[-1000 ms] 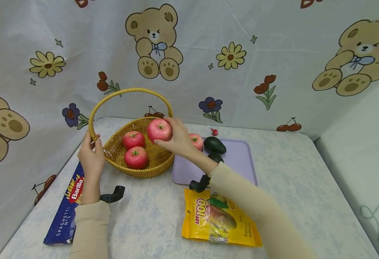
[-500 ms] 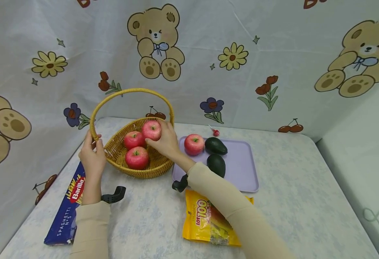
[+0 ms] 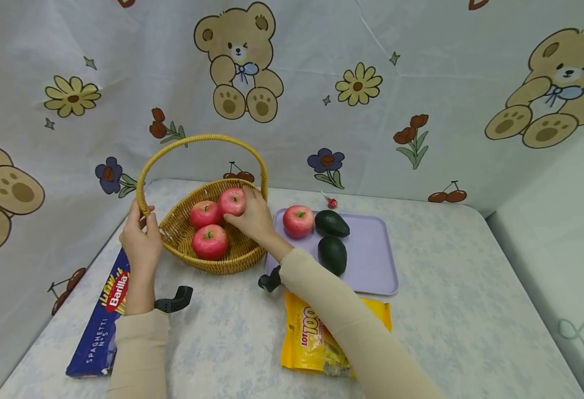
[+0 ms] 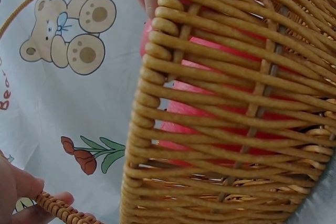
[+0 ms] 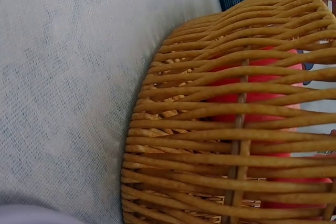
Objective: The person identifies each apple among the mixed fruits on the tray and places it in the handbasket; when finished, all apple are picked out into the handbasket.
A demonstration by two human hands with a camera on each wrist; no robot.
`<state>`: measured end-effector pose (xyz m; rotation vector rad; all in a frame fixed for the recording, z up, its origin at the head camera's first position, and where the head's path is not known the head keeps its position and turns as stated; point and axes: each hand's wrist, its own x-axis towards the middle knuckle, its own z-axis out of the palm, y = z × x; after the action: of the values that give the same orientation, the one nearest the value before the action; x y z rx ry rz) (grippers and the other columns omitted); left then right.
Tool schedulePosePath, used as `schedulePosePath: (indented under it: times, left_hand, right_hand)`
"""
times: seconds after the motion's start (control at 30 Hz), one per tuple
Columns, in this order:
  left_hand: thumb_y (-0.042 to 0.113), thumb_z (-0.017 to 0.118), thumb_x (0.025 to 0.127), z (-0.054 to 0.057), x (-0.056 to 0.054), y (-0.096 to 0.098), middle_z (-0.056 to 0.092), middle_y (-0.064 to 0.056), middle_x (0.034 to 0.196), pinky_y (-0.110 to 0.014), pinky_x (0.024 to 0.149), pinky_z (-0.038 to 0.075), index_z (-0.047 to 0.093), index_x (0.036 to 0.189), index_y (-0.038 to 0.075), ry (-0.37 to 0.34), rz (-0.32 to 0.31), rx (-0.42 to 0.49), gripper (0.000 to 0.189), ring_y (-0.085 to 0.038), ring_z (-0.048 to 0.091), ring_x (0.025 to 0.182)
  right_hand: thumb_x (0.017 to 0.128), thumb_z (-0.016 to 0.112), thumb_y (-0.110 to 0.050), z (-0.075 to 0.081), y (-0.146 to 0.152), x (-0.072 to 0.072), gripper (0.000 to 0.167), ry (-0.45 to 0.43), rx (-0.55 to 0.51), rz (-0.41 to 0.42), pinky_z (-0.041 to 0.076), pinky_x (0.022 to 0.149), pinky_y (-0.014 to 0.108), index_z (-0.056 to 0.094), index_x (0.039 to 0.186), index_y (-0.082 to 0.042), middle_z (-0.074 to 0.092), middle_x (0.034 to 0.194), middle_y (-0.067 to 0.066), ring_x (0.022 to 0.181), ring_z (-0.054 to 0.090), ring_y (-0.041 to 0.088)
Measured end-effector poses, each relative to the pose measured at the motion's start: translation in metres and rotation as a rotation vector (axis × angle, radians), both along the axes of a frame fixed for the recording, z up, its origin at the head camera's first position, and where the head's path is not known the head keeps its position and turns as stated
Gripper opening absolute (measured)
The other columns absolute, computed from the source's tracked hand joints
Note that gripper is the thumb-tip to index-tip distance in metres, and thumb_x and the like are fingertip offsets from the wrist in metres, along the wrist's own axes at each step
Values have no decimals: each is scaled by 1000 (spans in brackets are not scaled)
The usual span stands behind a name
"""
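A yellow wicker basket (image 3: 242, 258) with a tall arched handle stands at the left of the table. My left hand (image 3: 143, 241) grips the lower left end of that handle. Inside the basket, my right hand (image 3: 254, 219) holds a red apple (image 3: 232, 201), its thumb and fingers around the right side. Two more apples lie beside it, one apple (image 3: 205, 214) to the left and another apple (image 3: 210, 242) nearer the front. Both wrist views look at the woven side (image 4: 247, 93), with red fruit showing through the gaps; the right hand's fingers are mostly hidden there.
Right of the basket lies a lilac tray (image 3: 371, 257) bearing an apple (image 3: 299, 221) and two avocados (image 3: 333, 255). Behind it is a red lollipop (image 3: 332, 203). A yellow bag (image 3: 301, 346) lies under the right forearm; a blue spaghetti box (image 3: 92, 341) lies by the left arm.
My right hand has carried the apple left and down into the basket, beside the other two. During the last half second it has barely moved. The left hand keeps its grip on the handle.
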<state>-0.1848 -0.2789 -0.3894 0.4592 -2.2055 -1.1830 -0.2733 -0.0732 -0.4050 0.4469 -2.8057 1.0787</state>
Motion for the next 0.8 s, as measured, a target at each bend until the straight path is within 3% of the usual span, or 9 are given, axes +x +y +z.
schedulePosePath:
  times: [0.27, 0.53, 0.8]
  left_hand:
    - [14, 44, 103, 4, 2, 2, 62, -13, 130, -54, 95, 50, 52, 136, 13, 2, 5, -10, 34, -33, 58, 124]
    - [12, 45, 102, 1, 2, 4, 62, -15, 128, -55, 93, 50, 54, 131, 10, 16, -8, -11, 31, -36, 59, 123]
    - [12, 45, 102, 3, 2, 2, 61, -15, 130, -56, 94, 50, 54, 132, 11, 19, -4, -9, 31, -35, 59, 123]
  right_hand:
    - [82, 77, -41, 0, -3, -3, 83, -53, 74, 4, 46, 105, 41, 39, 146, -6, 48, 144, 12, 127, 54, 27]
    - [80, 78, -44, -8, -9, -7, 79, -52, 179, -21, 49, 101, 36, 45, 140, -5, 52, 137, 11, 121, 58, 24]
    - [82, 77, -42, -10, -13, -11, 82, -124, 134, -2, 45, 105, 37, 43, 143, 0, 48, 142, 17, 126, 54, 29]
